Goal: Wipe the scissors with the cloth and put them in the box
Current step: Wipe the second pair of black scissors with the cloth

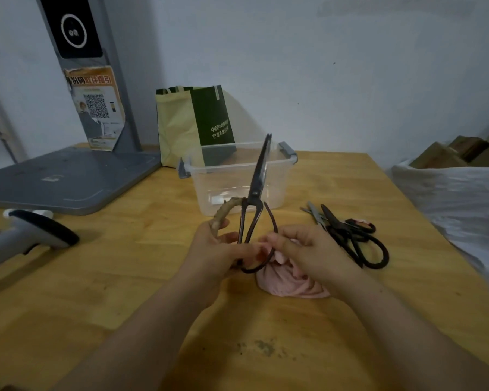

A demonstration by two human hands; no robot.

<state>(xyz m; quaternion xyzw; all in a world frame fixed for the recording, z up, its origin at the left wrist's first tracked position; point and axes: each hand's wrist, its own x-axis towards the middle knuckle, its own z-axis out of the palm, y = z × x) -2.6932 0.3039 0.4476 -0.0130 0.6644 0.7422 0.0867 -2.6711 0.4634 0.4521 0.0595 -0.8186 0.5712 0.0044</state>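
Large dark scissors (259, 176) stand blades-up in front of the clear plastic box (283, 176). My left hand (218, 249) grips their left handle loop, which is wrapped in pale tape. My right hand (308, 246) holds a pink cloth (288, 286) and pinches the right handle loop with it. The cloth hangs down onto the wooden table (124, 263). The box looks empty. Several more dark scissors (350, 235) lie in a pile on the table to the right.
A grey stand with a flat base (68, 182) occupies the back left. A handheld scanner (31, 232) lies at the left edge. A green and yellow bag (192, 122) stands behind the box. A white plastic sheet (458, 198) covers things at the right.
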